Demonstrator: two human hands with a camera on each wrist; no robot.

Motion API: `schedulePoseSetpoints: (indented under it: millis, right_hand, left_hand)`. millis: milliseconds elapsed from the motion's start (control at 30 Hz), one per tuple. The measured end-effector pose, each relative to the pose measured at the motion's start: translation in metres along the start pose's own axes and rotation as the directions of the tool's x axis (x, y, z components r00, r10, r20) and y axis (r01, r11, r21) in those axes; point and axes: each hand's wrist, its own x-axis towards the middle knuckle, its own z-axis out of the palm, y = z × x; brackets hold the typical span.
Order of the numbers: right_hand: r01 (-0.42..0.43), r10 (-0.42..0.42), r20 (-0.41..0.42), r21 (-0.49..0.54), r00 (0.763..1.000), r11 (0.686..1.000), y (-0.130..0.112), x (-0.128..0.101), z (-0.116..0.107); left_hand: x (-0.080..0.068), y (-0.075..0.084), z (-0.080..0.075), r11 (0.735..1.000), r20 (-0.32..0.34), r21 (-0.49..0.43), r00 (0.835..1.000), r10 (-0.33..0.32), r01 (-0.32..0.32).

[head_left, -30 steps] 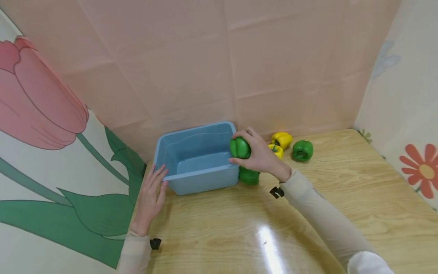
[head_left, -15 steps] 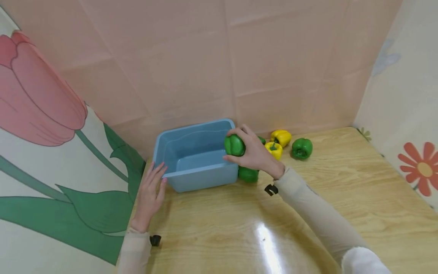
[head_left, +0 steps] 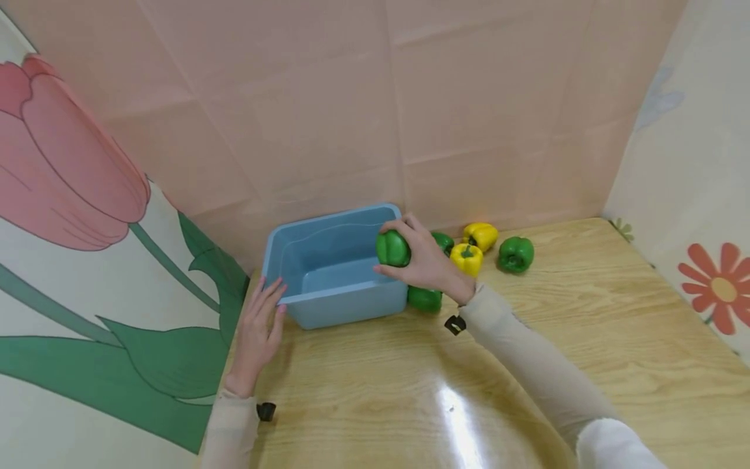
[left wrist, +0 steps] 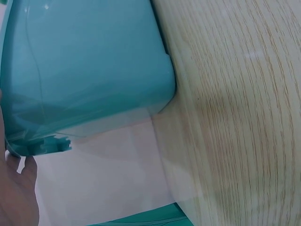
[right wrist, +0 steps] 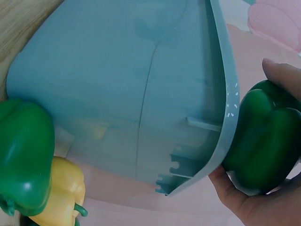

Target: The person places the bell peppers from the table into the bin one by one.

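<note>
Green pepper (head_left: 393,248) in right hand (head_left: 424,260) crosses blue bin (head_left: 346,306) rim.

Everything's evenly and brightly lit from overhead; white glare is thrown on the table (head_left: 463,417), and wrist views are softened up close.

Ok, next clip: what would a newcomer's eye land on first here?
The right hand holding a green pepper over the right rim of the blue tub, with the left hand resting flat against the tub's front-left corner. Next, the loose peppers on the wooden table right of the tub: two yellow peppers and more green ones.
</note>
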Motion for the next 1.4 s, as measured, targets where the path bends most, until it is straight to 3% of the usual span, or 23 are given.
schedulePoseSetpoints:
  millis: [567,1400]
  right_hand:
    - [-0.012,0.016,-0.046,0.087,0.999,0.996,0.005,0.010,0.015]
    - [0.000,0.001,-0.027,0.060,1.000,0.998,-0.006,0.030,0.028]
  left_hand:
    - [-0.003,-0.003,0.001,1.000,0.004,-0.012,1.000,-0.010,0.010]
    - [-0.003,-0.001,0.000,1.000,0.015,-0.020,1.000,-0.020,0.020]
